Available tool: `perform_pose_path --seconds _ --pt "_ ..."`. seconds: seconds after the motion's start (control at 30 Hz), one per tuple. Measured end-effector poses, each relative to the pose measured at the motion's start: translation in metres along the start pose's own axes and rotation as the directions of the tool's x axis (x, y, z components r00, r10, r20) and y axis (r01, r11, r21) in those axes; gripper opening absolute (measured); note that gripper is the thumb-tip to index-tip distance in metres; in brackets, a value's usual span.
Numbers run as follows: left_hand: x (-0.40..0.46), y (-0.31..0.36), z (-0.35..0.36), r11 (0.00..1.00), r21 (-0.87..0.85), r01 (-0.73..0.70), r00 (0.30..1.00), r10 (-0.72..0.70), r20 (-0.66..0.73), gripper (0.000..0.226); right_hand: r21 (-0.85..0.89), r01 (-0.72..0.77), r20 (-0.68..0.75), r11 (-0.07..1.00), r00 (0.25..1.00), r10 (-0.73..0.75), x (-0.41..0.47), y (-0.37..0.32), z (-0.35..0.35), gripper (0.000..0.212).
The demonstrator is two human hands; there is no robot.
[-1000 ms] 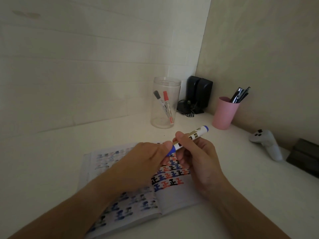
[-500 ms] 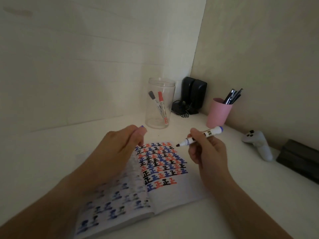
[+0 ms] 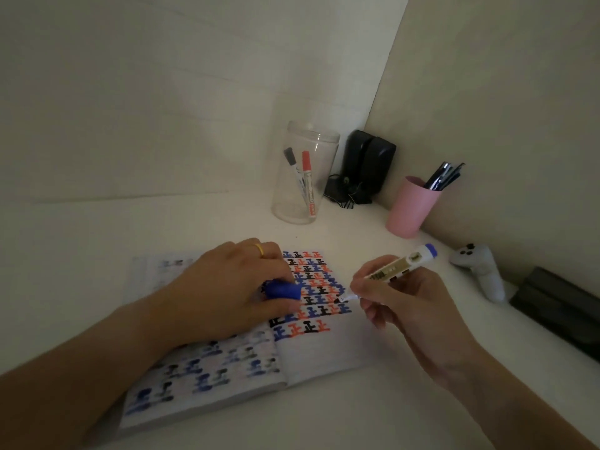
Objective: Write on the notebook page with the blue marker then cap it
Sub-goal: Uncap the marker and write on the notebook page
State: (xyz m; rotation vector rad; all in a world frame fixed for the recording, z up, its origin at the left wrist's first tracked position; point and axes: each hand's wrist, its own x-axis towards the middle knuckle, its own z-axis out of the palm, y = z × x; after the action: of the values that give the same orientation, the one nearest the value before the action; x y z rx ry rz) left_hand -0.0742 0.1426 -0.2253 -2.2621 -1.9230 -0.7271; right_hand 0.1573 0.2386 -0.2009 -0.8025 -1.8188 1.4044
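An open notebook (image 3: 324,355) lies on the white desk, its right page filled with rows of blue, red and black characters. My left hand (image 3: 233,293) rests on the notebook near the fold and holds the blue cap (image 3: 281,290) between its fingers. My right hand (image 3: 406,306) grips the uncapped blue marker (image 3: 389,271), white-bodied with a blue end. The marker slants down to the left and its tip sits at the right edge of the written rows, close to the page.
A clear jar (image 3: 303,173) with a black and a red marker stands behind the notebook. A black speaker (image 3: 368,164) fills the corner, with a pink cup (image 3: 410,207) of pens beside it. A white controller (image 3: 480,271) and a dark box (image 3: 558,306) lie at right.
The marker came uncapped. My left hand took the cap and settled onto the notebook. My right hand lowered the marker's tip from above the page to the written rows.
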Motion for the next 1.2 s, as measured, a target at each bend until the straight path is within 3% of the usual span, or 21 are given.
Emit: perform_pose_path --seconds 0.17,0.4,1.2 --pt "0.000 -0.003 0.004 1.000 -0.012 -0.006 1.000 0.006 0.022 0.041 -0.054 0.007 -0.098 0.999 0.995 -0.012 -0.003 0.028 -0.001 0.006" --pt "0.002 -0.004 0.004 1.000 -0.015 0.018 0.999 -0.017 0.044 0.045 -0.182 0.048 -0.052 0.982 0.997 -0.059 -0.005 0.029 -0.001 0.003" --pt "0.001 -0.003 0.002 0.999 -0.034 0.013 0.999 -0.012 0.037 0.039 -0.187 0.039 -0.076 0.982 0.996 -0.054 -0.006 0.028 -0.001 0.008"
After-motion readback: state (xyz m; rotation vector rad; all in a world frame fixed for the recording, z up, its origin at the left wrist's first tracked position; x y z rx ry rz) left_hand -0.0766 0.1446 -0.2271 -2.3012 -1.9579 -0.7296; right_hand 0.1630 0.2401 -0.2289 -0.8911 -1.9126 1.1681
